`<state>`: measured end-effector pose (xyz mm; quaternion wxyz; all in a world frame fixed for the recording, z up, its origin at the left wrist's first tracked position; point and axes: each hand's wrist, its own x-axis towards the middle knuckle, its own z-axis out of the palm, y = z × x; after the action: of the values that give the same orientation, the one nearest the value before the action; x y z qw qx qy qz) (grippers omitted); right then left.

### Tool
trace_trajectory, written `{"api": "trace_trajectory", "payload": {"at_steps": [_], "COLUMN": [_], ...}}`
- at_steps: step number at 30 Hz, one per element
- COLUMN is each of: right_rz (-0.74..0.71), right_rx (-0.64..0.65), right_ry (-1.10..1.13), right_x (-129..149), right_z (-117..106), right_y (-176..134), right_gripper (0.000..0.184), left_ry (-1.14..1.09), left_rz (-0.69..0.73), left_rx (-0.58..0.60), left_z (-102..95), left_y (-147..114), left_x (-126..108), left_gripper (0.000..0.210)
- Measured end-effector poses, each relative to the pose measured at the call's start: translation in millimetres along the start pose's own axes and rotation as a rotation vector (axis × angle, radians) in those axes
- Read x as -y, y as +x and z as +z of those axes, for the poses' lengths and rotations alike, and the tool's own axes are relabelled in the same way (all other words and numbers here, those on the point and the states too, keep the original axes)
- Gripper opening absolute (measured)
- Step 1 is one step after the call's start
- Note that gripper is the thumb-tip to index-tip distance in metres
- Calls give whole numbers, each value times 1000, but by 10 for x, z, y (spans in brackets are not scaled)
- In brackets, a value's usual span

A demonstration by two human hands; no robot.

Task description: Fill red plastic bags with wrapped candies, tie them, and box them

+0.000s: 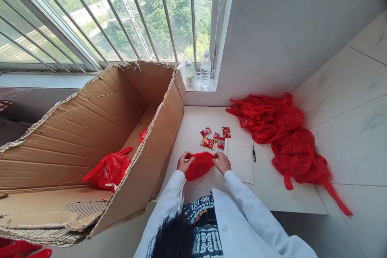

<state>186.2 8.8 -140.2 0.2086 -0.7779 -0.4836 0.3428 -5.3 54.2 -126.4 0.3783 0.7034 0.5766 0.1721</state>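
Observation:
My left hand (185, 163) and my right hand (222, 163) pinch opposite sides of the top edge of a thin red bag (199, 166), spread between them over the white table. Whether anything is inside the bag cannot be seen. Just beyond it lie several small red snack packets, among them a gold-and-red packet (208, 142) and a dark red packet (226, 132). Near my right hand is a sheet of white paper (241, 165), with a black pen (254, 154) at its right edge.
A large open cardboard box (169, 125) stands on the left with a red plastic bag (111, 167) inside. Piled red bags (272, 119) lie on the right by the wall. A water bottle (205, 70) stands on the sill by the barred window.

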Motion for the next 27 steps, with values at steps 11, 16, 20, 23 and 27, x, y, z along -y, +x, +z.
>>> {"api": "trace_trajectory", "payload": {"at_steps": [11,16,20,23,27], "right_rz": [-154,-43,26,-4,-28], "right_rx": [37,-99,-214,-210,-176], "right_ry": [318,421,408,440,540], "right_x": [162,69,34,71,177], "right_z": [-122,-180,-245,-317,-421], "right_y": [126,44,-27,-85,-163], "right_gripper": [20,33,28,19,19], "left_ry": [-157,-322,-354,-322,-256], "left_rz": [40,101,128,138,205], "left_rx": [54,143,48,-51,-45], "left_z": [-214,-444,-589,-648,-655], "left_y": [36,66,66,12,-149], "left_x": [-227,-245,-304,-356,-493], "left_gripper": [23,36,37,30,18]}}
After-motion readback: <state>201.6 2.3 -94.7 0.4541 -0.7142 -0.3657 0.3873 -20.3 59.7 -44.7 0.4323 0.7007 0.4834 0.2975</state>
